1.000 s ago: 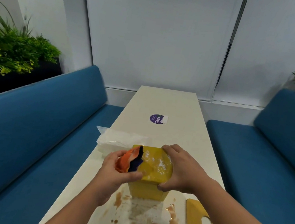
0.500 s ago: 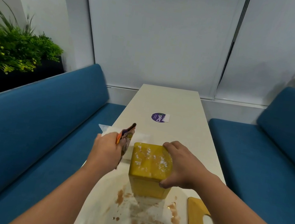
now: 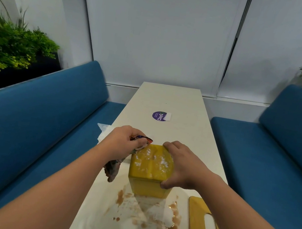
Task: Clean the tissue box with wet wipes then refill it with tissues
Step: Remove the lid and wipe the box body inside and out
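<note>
Firmly round box [image 3: 150, 164]: right hand [image 3: 183, 167].

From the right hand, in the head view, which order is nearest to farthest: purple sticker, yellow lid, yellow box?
1. Yellow box: under the right hand, which holds it.
2. Yellow lid: on the table, nearer the camera, right side.
3. Purple sticker: farther up the table.

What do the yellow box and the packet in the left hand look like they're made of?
Yellow box: rigid, smooth, probably plastic or lacquered wood; flat faces, rounded edges, white residue on top. Packet gripped by the left hand: thin printed plastic film, judging by its crumpled, limp hang.
</note>
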A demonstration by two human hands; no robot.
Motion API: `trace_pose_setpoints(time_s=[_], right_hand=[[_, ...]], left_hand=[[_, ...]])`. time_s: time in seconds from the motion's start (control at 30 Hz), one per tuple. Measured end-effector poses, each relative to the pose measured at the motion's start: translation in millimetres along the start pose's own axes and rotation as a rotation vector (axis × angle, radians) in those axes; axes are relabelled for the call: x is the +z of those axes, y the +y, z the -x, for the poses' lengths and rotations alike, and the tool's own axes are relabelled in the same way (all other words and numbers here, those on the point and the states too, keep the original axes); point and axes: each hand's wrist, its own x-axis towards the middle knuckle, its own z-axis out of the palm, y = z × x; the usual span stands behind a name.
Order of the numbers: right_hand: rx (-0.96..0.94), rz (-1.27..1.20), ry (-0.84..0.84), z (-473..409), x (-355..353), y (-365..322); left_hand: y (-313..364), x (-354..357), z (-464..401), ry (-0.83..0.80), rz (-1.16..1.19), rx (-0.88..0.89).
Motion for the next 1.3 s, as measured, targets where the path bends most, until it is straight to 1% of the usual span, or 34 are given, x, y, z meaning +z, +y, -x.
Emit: trace_pose_setpoints(time_s=[0.07, 0.2, 0.33, 0.53, 0.67, 0.83, 0.93, 1.0, 1.17, 1.23, 1.3], right_hand=[[-0.001, -0.005, 0.001, 0.7, 0.4, 0.6], [-0.008, -0.022, 0.0, 0.4, 0.7, -1.3], [0.001, -0.014, 0.014, 1.8, 1.3, 0.7], [0.001, -0.012, 0.012, 1.8, 2.2, -0.9], [0.005, -0.004, 0.011, 2.1, 2.6, 0.1], [0.007, -0.014, 0.005, 2.4, 3.2, 0.0], [0.009, -0.003, 0.0, 3.3, 3.0, 1.8], [0.006, -0.004, 0.0, 3.6, 3.4, 0.6], [0.015, -0.007, -0.006, 3.1, 0.7, 0.5], [0.015, -0.002, -0.008, 2.7, 0.4, 0.2], [0.014, -0.005, -0.01, 2.3, 0.9, -0.8]], left_hand=[[-1.8, 2.7, -3.0, -0.037, -0.028, 0.003], [-15.4, -3.2, -3.4, 0.013, 0.053, -0.007], [-2.8, 9.0, -7.2, 0.036, -0.055, 0.086], [-9.0, -4.3, -6.6, 0.025, -0.125, 0.092], [12.3, 13.2, -4.9, 0.001, -0.207, 0.204], [-5.9, -4.2, -2.7, 0.03, -0.165, 0.141], [2.4, 5.9, -1.9, 0.008, -0.203, 0.179], [2.6, 7.0, -2.0, 0.006, -0.171, 0.163], [-9.9, -3.5, -2.4, 0.104, -0.055, 0.061], [-11.4, 0.0, -1.4, 0.118, -0.033, 0.066], [-17.2, 2.5, 0.9, 0.13, -0.071, 0.099]])
